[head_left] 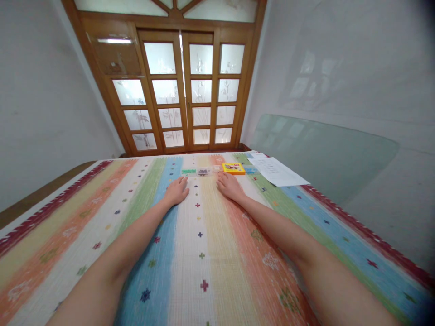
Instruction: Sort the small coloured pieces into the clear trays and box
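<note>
My left hand [176, 190] lies palm down on the striped cloth, fingers stretched forward, holding nothing. Just beyond its fingertips is a clear case with small green pieces [189, 171] and dark purplish pieces [203, 172] in it; whether this is one case or two I cannot tell. My right hand [229, 184] also rests flat, its fingers loosely spread and nothing gripped. Right behind it sits a yellow box [233, 168] with a printed picture on top. Whether the right fingertips touch the clear case or the box is too small to make out.
A multicoloured striped tablecloth [200, 285] covers the long table. White paper sheets [278, 171] with writing lie at the back right, by a pale glass panel [322, 149] against the wall. Something blue [251, 170] lies beside the yellow box. Wooden doors [185, 90] stand behind.
</note>
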Motion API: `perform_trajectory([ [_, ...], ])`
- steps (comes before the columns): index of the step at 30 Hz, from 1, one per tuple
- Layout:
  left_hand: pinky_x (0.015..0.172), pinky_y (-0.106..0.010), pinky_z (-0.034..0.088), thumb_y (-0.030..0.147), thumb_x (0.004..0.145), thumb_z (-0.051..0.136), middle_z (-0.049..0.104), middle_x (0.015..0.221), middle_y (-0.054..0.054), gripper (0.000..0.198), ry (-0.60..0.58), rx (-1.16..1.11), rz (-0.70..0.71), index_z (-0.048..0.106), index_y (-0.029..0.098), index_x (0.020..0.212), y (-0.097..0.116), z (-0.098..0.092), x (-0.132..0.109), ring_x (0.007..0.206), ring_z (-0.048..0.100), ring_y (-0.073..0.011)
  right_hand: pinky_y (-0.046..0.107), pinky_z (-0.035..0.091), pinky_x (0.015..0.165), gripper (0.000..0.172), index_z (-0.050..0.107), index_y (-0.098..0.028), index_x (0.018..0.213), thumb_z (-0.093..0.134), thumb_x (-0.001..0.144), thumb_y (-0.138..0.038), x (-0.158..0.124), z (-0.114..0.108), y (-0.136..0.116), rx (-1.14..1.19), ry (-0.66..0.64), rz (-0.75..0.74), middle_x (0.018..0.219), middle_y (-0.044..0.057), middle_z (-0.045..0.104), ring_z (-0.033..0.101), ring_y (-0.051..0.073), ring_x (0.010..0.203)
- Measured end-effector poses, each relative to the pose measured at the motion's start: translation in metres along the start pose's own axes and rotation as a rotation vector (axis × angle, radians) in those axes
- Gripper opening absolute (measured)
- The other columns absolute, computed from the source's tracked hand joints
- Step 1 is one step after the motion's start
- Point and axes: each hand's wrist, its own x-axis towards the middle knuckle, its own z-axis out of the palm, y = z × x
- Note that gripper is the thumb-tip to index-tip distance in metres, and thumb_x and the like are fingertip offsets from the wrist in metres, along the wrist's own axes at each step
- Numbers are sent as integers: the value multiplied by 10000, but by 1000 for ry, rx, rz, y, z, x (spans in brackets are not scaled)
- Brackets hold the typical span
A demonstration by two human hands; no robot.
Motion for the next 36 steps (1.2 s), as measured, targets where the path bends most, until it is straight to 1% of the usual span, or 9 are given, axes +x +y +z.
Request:
perform_trajectory([
  [3,1290,-485,250,452,1020,421,383,1689,-152,632,19,2,-17,430,194,1597,13,6,13,1566,332,-324,529,247,1242,564,566,-164,1519,405,1046,-425,6,-2,24,-49,129,112,1628,169,443,358,360,1497],
  [7,1280,-659,146,545,984,490,284,1746,-95,688,30,-20,-13,388,320,1626,31,15,35,1624,156,-384,618,188,1235,623,516,-212,1569,393,1041,-519,17,-8,59,-94,175,296,1649,180,405,297,392,1531],
  [11,1221,-778,47,671,957,487,211,1770,-111,782,-10,-40,-36,340,344,1652,39,19,61,1625,77,-461,667,142,1228,737,470,-194,1602,294,1054,-654,33,-16,93,-115,118,459,1700,213,300,220,414,1568],
  [14,1213,-784,28,706,960,455,185,1775,-129,811,-70,-41,-62,313,337,1669,39,20,76,1624,73,-471,696,138,1219,804,404,-209,1645,248,1040,-715,42,-15,110,-99,20,486,1721,220,255,205,435,1573],
  [17,1208,-787,49,705,972,422,161,1779,-140,816,-92,-45,-82,279,332,1683,36,21,84,1625,72,-471,696,125,1230,782,406,-263,1648,214,1041,-717,46,-9,119,-95,-76,468,1726,188,269,212,417,1581],
  [21,1201,-794,61,692,971,426,186,1774,-135,793,-55,-70,-87,295,346,1673,34,26,85,1626,75,-463,683,101,1247,760,395,-294,1651,227,1040,-713,43,1,121,-107,-71,426,1741,153,250,199,396,1597],
  [27,1204,-789,85,685,962,475,220,1767,-129,778,-21,-81,-101,333,361,1655,27,28,72,1622,96,-457,643,114,1262,874,349,-249,1671,355,980,-785,30,7,110,-133,-80,321,1739,171,250,202,411,1596],
  [31,1219,-769,109,666,974,486,214,1771,-107,765,-27,-46,-127,326,374,1663,19,23,54,1622,103,-449,602,133,1268,864,359,-253,1667,387,982,-779,19,7,96,-161,-93,246,1731,159,286,240,408,1579],
  [36,1217,-770,122,649,994,482,232,1765,-109,731,-3,-23,-136,348,370,1657,6,14,19,1621,121,-437,584,153,1262,830,360,-261,1668,415,996,-744,3,10,73,-198,-68,183,1737,149,273,251,410,1570],
])
